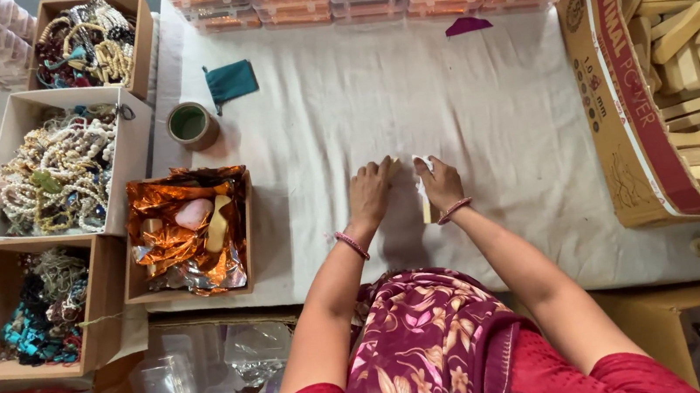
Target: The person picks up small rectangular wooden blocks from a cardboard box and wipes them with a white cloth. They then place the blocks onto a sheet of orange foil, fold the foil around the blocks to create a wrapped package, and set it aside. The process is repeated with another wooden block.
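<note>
Working at a cloth-covered tabletop, the left hand pins a small pale wooden stick under flat fingers while the right hand pinches white paper around another stick. Light, stiff and smooth, these sticks look best taken by their long sides; a carton of more stands well apart.

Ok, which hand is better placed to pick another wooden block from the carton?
Probably the right hand: it lies nearer the carton of wooden blocks on that side; the left hand is farther.
</note>
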